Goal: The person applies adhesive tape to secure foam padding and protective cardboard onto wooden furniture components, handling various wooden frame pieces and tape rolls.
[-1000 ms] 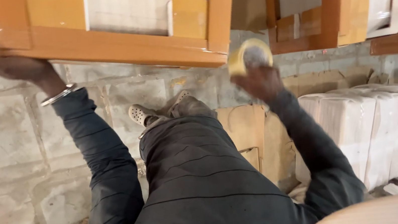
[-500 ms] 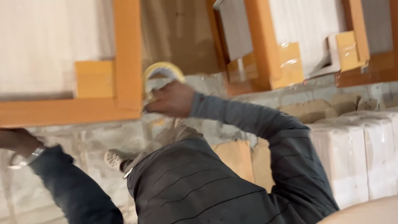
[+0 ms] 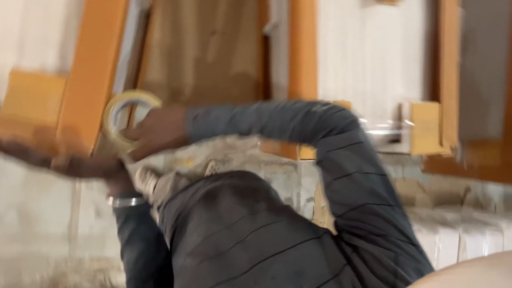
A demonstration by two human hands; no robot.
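Note:
My right hand [image 3: 160, 131] holds a roll of clear packing tape [image 3: 128, 111] up against the corner of an orange wooden frame [image 3: 91, 73]. My left hand [image 3: 49, 159] lies stretched out along the frame's lower bar just left of the roll, almost touching the right hand. Its fingers look flat, though the picture is blurred. A metal band [image 3: 126, 200] circles the left wrist. Both arms are in dark striped sleeves, and my dark jacket fills the lower middle of the view.
Several more orange frames with white panels and yellow corner guards [image 3: 426, 126] lean along the back. A brown cardboard sheet [image 3: 210, 32] stands behind the near frame. White wrapped bundles [image 3: 475, 234] sit at lower right. A pale block wall [image 3: 11, 213] is at left.
My right hand has carried the tape roll leftward to the frame corner and now meets the left hand. The view has swung and tilted, and it is more blurred.

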